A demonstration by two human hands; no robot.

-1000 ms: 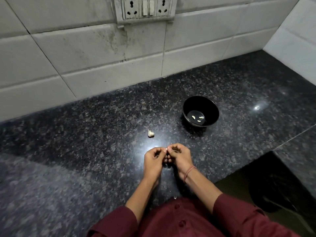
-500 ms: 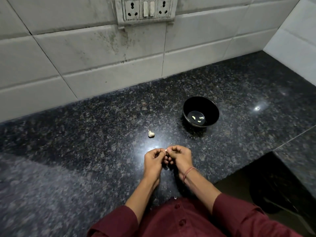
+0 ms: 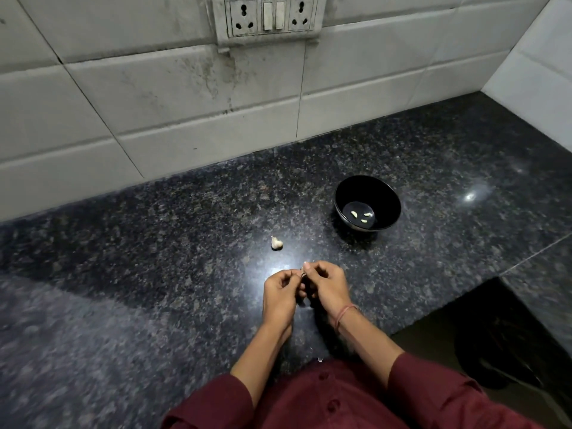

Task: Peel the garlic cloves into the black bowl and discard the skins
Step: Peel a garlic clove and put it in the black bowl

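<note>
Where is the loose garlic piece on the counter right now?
In the head view, the garlic piece lies alone on the granite counter, just beyond the left hand and left of the black bowl.

My table [image 3: 154, 258] runs back to the wall [image 3: 154, 103], where a socket panel [image 3: 269, 17] sits high up behind the table's middle. The bowl [image 3: 387, 198] stands right of the middle, apart from the back edge, with a few loose cloves [image 3: 360, 214] in its bottom. Left of the bowl and nearer to me, a garlic piece [image 3: 276, 243] lies on the table. Closer to the front edge, just before that piece, my left hand [image 3: 280, 292] and right hand [image 3: 328, 286] meet, pinching a small clove [image 3: 303, 270] between their fingertips
</note>
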